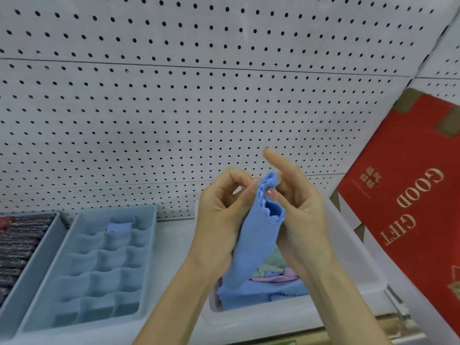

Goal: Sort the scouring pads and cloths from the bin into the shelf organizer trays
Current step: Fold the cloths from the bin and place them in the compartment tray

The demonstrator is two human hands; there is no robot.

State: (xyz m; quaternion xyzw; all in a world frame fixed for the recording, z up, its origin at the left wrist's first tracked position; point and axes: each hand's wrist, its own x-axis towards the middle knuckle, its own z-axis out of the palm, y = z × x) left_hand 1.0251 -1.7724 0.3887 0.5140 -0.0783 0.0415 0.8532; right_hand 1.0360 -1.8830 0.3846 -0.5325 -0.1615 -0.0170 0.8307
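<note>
While your left hand [221, 210] and right hand [302, 217] both hold the blue cloth [258, 240] up, fingers [237, 178] clamped on its scalloped top edge, it hangs over the bin [261, 318] below them, the divided tray [149, 245] lying lower left of them.

Soft matt blue cloth [258, 235]; smooth plastic organizer tray [146, 245]; perforated pegboard [174, 108].

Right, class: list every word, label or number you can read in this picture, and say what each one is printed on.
"GOOD GIFT": large gold letters, running sideways, on the red box.
The small gold emblem and the tiny line beneath it, on the same box, are too blurred to read.
No other text shows.
</note>
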